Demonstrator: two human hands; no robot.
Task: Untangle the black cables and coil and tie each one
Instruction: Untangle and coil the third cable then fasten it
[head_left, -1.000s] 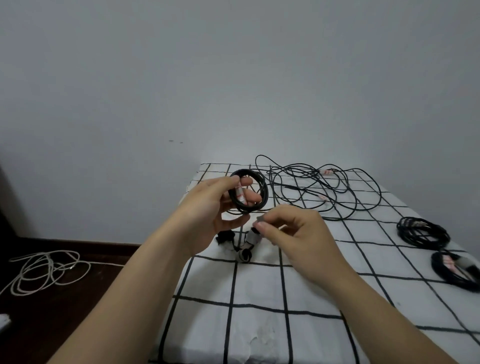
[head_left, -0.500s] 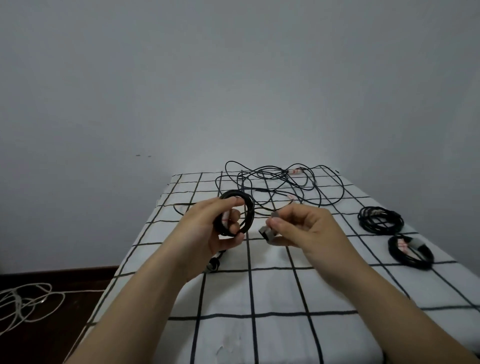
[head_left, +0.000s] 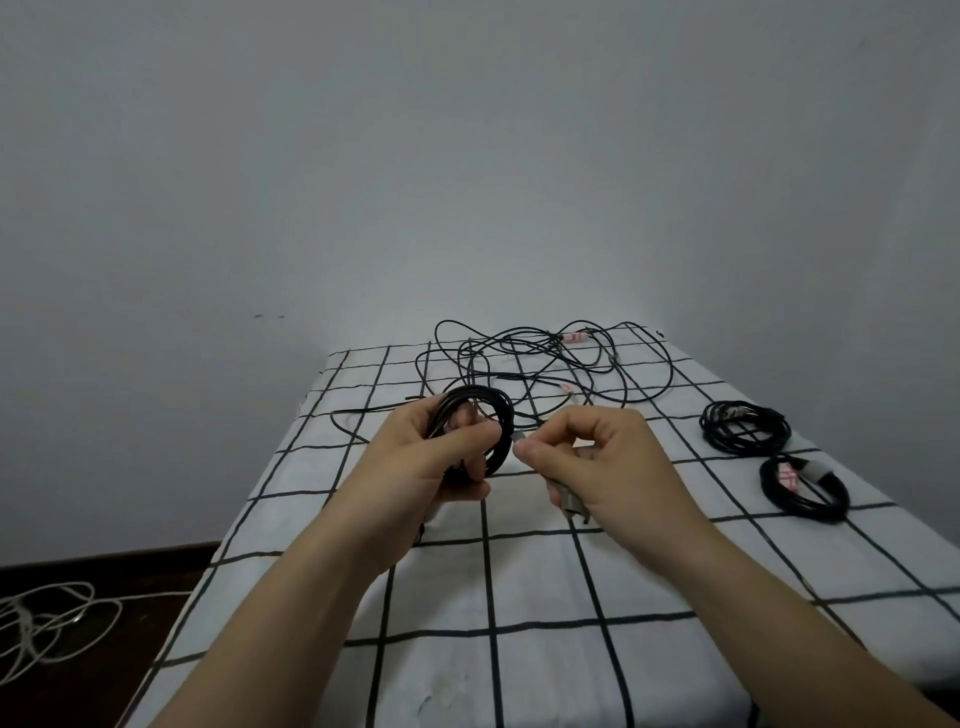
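At frame centre, the left hand (head_left: 415, 467) grips a black coil (head_left: 505, 431), fingers curled through it. The right hand (head_left: 597, 462) pinches its plug end (head_left: 569, 502). This looks like tying off; next, that end needs wrapping round the coil. The tangle (head_left: 545, 364) lies behind.

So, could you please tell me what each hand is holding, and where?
The left hand grips the coiled black cable by the loop's left side. The right hand pinches its loose end at the grey connector.
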